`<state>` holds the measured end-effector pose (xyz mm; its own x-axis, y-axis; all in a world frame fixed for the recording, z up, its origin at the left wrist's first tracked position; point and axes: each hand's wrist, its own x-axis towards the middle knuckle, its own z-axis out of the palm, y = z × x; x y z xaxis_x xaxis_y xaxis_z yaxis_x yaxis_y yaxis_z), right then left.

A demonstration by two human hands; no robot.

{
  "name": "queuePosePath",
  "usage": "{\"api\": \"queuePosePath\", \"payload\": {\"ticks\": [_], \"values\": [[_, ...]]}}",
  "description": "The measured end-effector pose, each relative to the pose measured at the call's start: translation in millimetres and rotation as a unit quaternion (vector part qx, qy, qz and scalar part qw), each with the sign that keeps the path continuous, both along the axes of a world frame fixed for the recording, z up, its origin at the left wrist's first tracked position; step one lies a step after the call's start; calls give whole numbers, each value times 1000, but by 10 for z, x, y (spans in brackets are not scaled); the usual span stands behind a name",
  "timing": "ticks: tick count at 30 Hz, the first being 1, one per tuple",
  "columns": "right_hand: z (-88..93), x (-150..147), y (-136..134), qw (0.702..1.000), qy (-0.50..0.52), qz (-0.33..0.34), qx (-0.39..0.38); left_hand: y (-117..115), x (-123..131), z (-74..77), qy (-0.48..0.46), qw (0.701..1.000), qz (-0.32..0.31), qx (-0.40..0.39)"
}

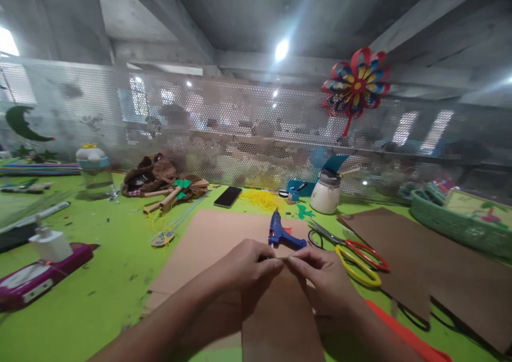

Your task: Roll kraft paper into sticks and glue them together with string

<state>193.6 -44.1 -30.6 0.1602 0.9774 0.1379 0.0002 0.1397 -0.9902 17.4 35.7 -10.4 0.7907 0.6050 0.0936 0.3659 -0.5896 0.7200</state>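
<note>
Brown paper (280, 319) is pinched at its far edge by left hand (254, 260) and right hand (322, 271), fingertips closed. Beyond the grip, a glue gun (277, 234) is seen; rightward, scissors (339, 240).

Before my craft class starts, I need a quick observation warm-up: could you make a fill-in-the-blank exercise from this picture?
1. The left hand and right hand are at the far end of a strip coloured ____.
2. The glue gun beyond the hands is mostly ____.
3. The scissors have one orange-red handle loop and one ____ loop.
4. In the picture, the phone lies to the ____ of the white jar.

Missing words: brown; blue; yellow; left.
</note>
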Motion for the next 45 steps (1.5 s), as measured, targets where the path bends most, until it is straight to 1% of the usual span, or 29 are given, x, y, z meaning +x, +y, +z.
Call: {"api": "queuePosePath", "payload": {"ticks": [4, 7, 9, 12, 13, 15, 17, 21, 27, 32, 37, 41, 45], "values": [[60, 15, 8, 1000, -8, -15, 15, 40, -82, 97, 16, 1000, -7, -2], [73, 26, 17, 1000, 11, -14, 22, 72, -138, 137, 19, 1000, -20, 3], [12, 26, 37, 1000, 27, -1, 13, 81, -158, 134, 32, 999, -21, 16], [-162, -15, 84, 998, 65, 19, -9, 53, -152, 120, 51, 998, -12, 18], [-221, -43, 96, 997, 79, 22, -11, 33, -142, 121, 48, 999, -12, 5], [-305, -111, 106, 994, 109, 9, 13, -10, -116, 138, 31, 999, -22, -34], [-329, -174, 92, 992, 124, -4, 32, -43, -96, 163, 15, 997, -34, -68], [-258, -220, 38, 992, 125, -12, 26, -53, -85, 189, 8, 995, -36, -96], [-192, -185, 7, 992, 122, 14, 3, -37, -76, 171, 6, 994, -37, -100], [-155, -128, 12, 997, 78, 3, 10, -4, -110, 184, 28, 996, -24, -80], [-30, -90, -25, 999, 28, -11, 17, 33, -155, 207, 39, 998, -24, -40], [31, -68, -40, 1000, 6, 11, 22, 20, -155, 225, 29, 999, -29, -21], [13, -59, -28, 998, 16, 52, 20, 4, -139, 222, 31, 999, -31, -19]]}}
